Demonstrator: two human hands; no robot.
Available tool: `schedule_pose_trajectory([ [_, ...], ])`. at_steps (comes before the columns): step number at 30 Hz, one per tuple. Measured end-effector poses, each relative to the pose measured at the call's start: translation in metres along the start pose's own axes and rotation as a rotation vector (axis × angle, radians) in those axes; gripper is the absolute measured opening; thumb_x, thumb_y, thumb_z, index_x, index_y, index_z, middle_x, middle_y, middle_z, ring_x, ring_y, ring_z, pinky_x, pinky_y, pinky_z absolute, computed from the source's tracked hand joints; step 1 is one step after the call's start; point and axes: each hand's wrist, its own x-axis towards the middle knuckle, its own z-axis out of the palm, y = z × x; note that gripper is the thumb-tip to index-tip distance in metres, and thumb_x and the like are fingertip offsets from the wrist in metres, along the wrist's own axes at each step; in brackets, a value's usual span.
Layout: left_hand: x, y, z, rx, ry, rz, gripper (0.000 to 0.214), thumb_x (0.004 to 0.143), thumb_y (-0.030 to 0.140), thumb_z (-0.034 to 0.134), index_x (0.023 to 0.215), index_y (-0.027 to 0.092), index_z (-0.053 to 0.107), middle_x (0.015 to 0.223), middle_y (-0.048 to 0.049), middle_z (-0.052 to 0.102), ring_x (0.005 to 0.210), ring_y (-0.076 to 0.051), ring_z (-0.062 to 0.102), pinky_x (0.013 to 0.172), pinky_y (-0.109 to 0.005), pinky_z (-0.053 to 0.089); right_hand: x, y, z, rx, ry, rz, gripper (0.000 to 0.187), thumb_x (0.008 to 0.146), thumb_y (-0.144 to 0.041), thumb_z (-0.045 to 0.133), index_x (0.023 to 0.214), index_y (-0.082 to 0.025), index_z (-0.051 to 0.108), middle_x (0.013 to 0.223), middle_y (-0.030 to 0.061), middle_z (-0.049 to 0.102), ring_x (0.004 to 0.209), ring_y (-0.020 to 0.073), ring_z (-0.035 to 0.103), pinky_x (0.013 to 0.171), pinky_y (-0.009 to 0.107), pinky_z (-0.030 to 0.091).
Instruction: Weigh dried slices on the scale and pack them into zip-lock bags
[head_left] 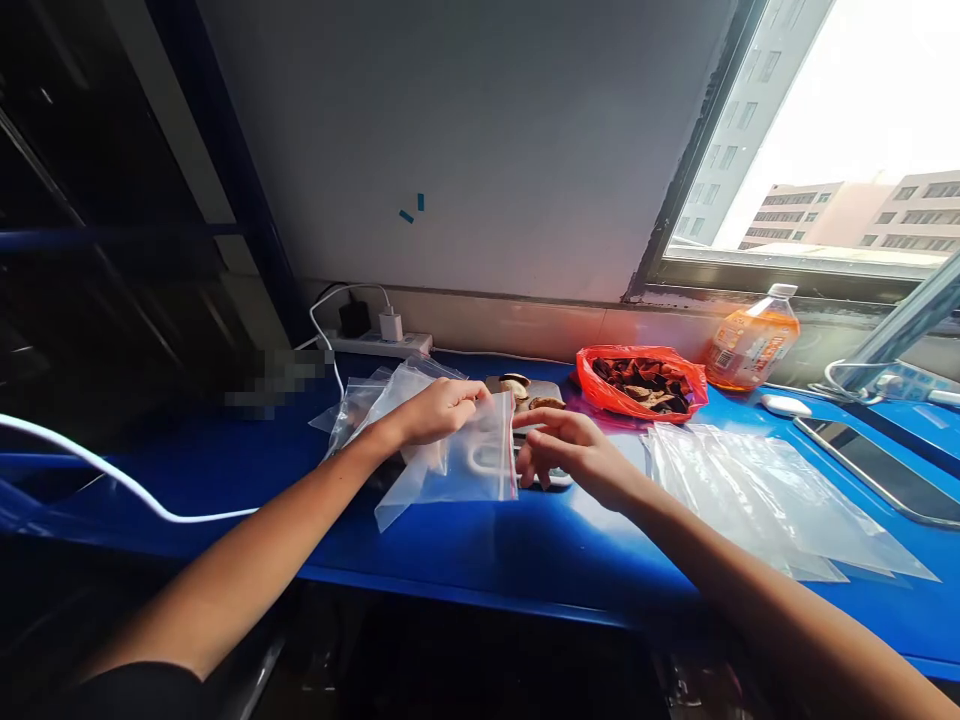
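Observation:
My left hand (pixel 439 408) is closed on the top edge of a clear zip bag (pixel 465 462) with a red seal strip, holding it over the blue table (pixel 480 550). My right hand (pixel 574 450) hovers at the bag's open end, fingers spread and slightly curled, holding nothing I can see. Just behind the hands a small metal scale (pixel 529 395) carries a few dried mushroom slices (pixel 516 383). A red plastic bag (pixel 641 382) of dark dried mushrooms lies open to the right of it.
Several empty clear bags (pixel 757 495) lie flat at the right, more (pixel 360 400) at the left. An orange drink bottle (pixel 750 348) stands by the window. A power strip with charger (pixel 382 338), a white cable (pixel 112 475), a white mouse (pixel 784 405) and a phone (pixel 874 465) are also there.

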Motion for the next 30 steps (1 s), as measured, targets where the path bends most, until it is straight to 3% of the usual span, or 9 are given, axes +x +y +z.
schedule_pose_trajectory([
  [8,-0.005,0.007,0.017,0.213,0.180,0.137,0.032,0.081,0.013,0.039,0.099,0.017,0.066,0.058,0.0032,0.057,0.052,-0.012,0.050,0.054,-0.024,0.036,0.001,0.004,0.007,0.015,0.099,-0.018,0.037,0.073,-0.048,0.072,0.096,-0.020,0.064,0.062,-0.0003,0.063,0.053,0.0140,0.057,0.050,0.027,0.041],
  [13,-0.005,0.006,0.021,0.230,0.190,0.197,0.026,0.087,0.017,0.042,0.095,0.016,0.066,0.077,-0.0016,0.068,0.065,-0.014,0.059,0.061,-0.025,0.043,0.001,0.011,0.009,0.030,0.140,-0.011,0.038,0.071,-0.052,0.073,0.093,-0.022,0.065,0.063,-0.0006,0.061,0.053,0.0132,0.052,0.050,0.028,0.039],
  [19,-0.004,0.010,0.016,0.242,0.187,0.234,0.025,0.090,0.019,0.041,0.098,0.018,0.065,0.095,-0.0047,0.069,0.086,-0.017,0.063,0.081,-0.029,0.048,0.000,0.008,0.009,0.041,0.192,-0.041,0.036,0.069,-0.046,0.076,0.090,-0.018,0.066,0.069,-0.0006,0.061,0.058,0.0109,0.051,0.054,0.025,0.039],
  [21,-0.008,0.008,0.006,0.282,0.237,0.185,0.026,0.091,0.023,0.042,0.102,0.018,0.064,0.103,-0.0062,0.068,0.097,-0.019,0.061,0.089,-0.033,0.047,0.000,0.006,0.010,0.051,0.243,-0.021,0.037,0.067,-0.046,0.077,0.089,-0.018,0.065,0.070,-0.0006,0.061,0.058,0.0110,0.051,0.055,0.025,0.040],
  [24,-0.020,-0.004,-0.012,0.409,0.282,-0.068,0.035,0.093,0.034,0.042,0.118,0.018,0.060,0.121,-0.0112,0.061,0.117,-0.028,0.052,0.102,-0.046,0.041,0.001,0.005,0.010,0.066,0.279,0.012,0.038,0.066,-0.047,0.077,0.087,-0.018,0.065,0.072,-0.0005,0.061,0.061,0.0117,0.053,0.058,0.026,0.041],
  [27,-0.035,-0.017,-0.017,0.503,0.098,-0.293,0.045,0.090,0.042,0.046,0.127,0.018,0.056,0.136,-0.0176,0.050,0.133,-0.039,0.036,0.102,-0.059,0.037,0.001,0.006,0.011,0.045,0.256,0.037,0.036,0.068,-0.049,0.076,0.085,-0.019,0.065,0.072,-0.0005,0.061,0.062,0.0121,0.053,0.060,0.026,0.042],
  [30,-0.042,-0.019,-0.008,0.479,-0.035,-0.293,0.049,0.091,0.043,0.045,0.133,0.019,0.051,0.143,-0.0192,0.043,0.137,-0.039,0.032,0.102,-0.058,0.038,0.000,0.011,0.014,0.003,0.212,0.052,0.033,0.071,-0.048,0.074,0.085,-0.020,0.065,0.075,0.0002,0.061,0.066,0.0132,0.053,0.063,0.027,0.042],
])
